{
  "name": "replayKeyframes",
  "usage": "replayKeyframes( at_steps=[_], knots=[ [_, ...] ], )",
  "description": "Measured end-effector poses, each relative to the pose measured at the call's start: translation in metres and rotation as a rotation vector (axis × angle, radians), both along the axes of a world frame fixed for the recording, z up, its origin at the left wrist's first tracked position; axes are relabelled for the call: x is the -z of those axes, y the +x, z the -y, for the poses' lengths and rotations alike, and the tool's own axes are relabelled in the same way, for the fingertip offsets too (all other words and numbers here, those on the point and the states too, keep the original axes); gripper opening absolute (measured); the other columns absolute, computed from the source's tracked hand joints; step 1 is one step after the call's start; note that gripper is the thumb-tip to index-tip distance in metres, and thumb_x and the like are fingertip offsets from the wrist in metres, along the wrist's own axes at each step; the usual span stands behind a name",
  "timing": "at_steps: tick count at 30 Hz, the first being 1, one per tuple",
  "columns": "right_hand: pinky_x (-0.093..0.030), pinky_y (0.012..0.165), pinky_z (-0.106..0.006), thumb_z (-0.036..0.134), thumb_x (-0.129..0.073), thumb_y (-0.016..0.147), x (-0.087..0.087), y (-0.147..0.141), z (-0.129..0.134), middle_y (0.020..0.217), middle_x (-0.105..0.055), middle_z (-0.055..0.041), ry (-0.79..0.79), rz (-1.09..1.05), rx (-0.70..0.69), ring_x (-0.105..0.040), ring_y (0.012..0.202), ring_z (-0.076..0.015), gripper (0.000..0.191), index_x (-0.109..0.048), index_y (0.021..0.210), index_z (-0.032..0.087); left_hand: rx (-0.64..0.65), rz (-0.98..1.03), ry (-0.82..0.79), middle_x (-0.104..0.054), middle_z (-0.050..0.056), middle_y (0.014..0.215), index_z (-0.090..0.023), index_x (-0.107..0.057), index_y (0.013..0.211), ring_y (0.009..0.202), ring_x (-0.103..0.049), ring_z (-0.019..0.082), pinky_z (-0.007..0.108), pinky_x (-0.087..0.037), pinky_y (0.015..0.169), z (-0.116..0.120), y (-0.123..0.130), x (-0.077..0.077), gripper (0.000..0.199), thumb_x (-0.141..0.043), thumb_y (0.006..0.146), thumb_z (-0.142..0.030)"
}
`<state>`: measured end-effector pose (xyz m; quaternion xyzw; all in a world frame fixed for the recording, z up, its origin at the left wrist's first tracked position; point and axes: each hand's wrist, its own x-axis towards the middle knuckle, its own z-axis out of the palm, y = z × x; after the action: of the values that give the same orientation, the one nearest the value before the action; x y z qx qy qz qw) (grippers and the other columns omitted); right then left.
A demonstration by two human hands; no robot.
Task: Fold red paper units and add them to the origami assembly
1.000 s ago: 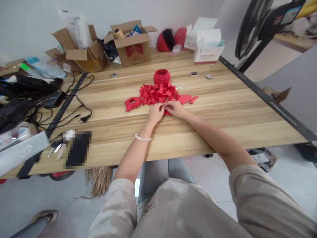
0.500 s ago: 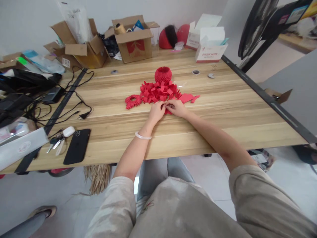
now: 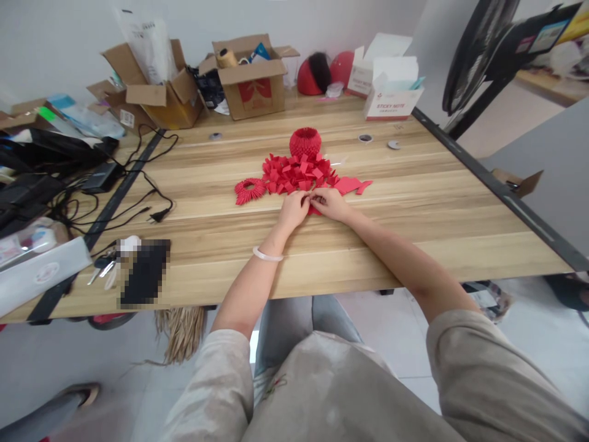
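Because the heap of red paper pieces (image 3: 299, 175) lies just beyond the left hand (image 3: 294, 209) and the right hand (image 3: 330, 204), probably for easy reach, these meet with fingers curled inward, though how tightly, or whether around the red piece (image 3: 315, 210) showing beneath, I cannot tell

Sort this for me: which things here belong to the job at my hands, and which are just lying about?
Likely part of the job, near the left hand and right hand:
folded red paper pieces
red paper ring
red bowl-like piece
flat red scraps

Apparently just lying about:
sticky note boxes
cardboard boxes
power plug
keys
fan
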<state>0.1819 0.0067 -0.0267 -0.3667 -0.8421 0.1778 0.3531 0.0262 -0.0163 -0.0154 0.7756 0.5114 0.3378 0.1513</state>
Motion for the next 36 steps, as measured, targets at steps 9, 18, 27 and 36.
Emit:
replayKeyframes(
  at_steps=[9, 18, 27, 36],
  knots=[
    [-0.043, 0.059, -0.024, 0.015, -0.050, 0.073, -0.0004, -0.0007, 0.0004, 0.071, -0.064, -0.0041, -0.004, -0.018, 0.004, -0.054, 0.059, -0.0133, 0.015, -0.064, 0.080, 0.014, 0.003, 0.005, 0.005, -0.069, 0.012, 0.096, -0.011, -0.067, 0.097, 0.092, -0.061, 0.020, 0.032, -0.046, 0.089, -0.0006, -0.0005, 0.0010, 0.025, -0.046, 0.084, -0.014],
    [-0.044, 0.061, -0.025, 0.015, -0.051, 0.074, 0.0006, -0.0007, 0.0000, 0.072, -0.065, -0.0044, 0.013, -0.015, 0.002, -0.056, 0.061, -0.0141, 0.016, -0.065, 0.081, 0.015, 0.001, -0.008, 0.009, -0.069, 0.011, 0.096, -0.012, -0.067, 0.097, 0.092, -0.061, 0.019, 0.031, -0.046, 0.089, 0.0008, -0.0008, 0.0002, 0.025, -0.046, 0.084, -0.014],
    [-0.045, 0.061, -0.025, 0.018, -0.050, 0.077, -0.0006, -0.0013, 0.0008, 0.072, -0.066, -0.0049, -0.033, -0.018, 0.005, -0.057, 0.061, -0.0141, 0.016, -0.064, 0.081, 0.014, -0.022, -0.014, 0.015, -0.070, 0.010, 0.095, -0.013, -0.068, 0.095, 0.087, -0.062, 0.018, 0.031, -0.047, 0.086, 0.0041, 0.0003, -0.0050, 0.025, -0.046, 0.083, -0.012],
    [-0.049, 0.067, -0.026, 0.021, -0.051, 0.079, -0.0004, -0.0017, 0.0030, 0.081, -0.069, -0.0050, -0.052, -0.108, 0.023, -0.062, 0.069, -0.0153, 0.020, -0.066, 0.090, 0.016, -0.076, 0.142, 0.000, -0.070, 0.010, 0.092, -0.014, -0.067, 0.093, 0.084, -0.064, 0.018, 0.032, -0.049, 0.084, 0.0011, -0.0015, -0.0003, 0.023, -0.050, 0.078, -0.009]
  ],
)
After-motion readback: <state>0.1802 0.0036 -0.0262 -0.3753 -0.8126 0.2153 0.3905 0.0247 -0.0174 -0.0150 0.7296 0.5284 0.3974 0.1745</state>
